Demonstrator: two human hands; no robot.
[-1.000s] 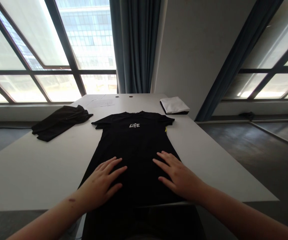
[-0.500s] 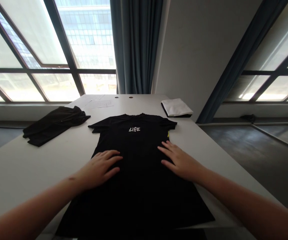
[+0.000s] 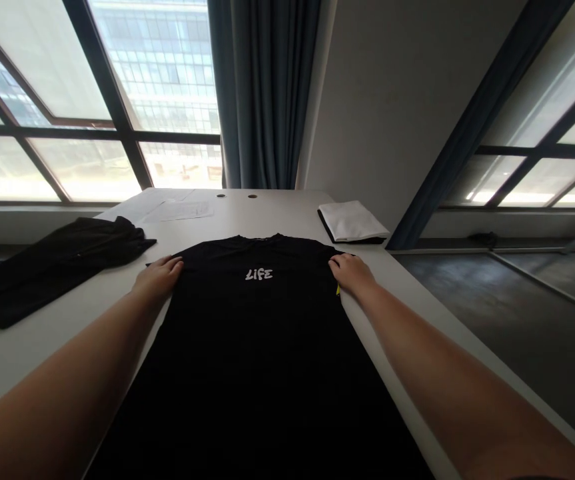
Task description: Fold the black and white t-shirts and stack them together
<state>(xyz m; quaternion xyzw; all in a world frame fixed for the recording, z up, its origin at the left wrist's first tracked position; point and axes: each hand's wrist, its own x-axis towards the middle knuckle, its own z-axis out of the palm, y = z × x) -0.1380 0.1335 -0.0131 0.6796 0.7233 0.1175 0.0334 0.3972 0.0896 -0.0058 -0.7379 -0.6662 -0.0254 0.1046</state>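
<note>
A black T-shirt (image 3: 262,347) with white "LIFE" lettering lies flat, front up, on the white table (image 3: 267,210), its collar pointing away from me. My left hand (image 3: 160,277) lies on the shirt's left sleeve, fingers together and curled onto the cloth. My right hand (image 3: 350,273) is on the right sleeve, fingers bent over its edge, next to a small yellow tag (image 3: 338,289). Both sleeves are mostly hidden under the hands. Both forearms stretch along the shirt's sides.
A crumpled black garment (image 3: 52,260) lies at the left of the table. A folded white cloth on a dark one (image 3: 351,222) sits at the far right corner. Paper sheets (image 3: 177,211) lie at the far end. Windows and a curtain (image 3: 262,93) stand behind.
Both hands slid away from me, from the shirt's middle up and outward to its sleeves. The view moved forward, so the shirt now fills the lower frame.
</note>
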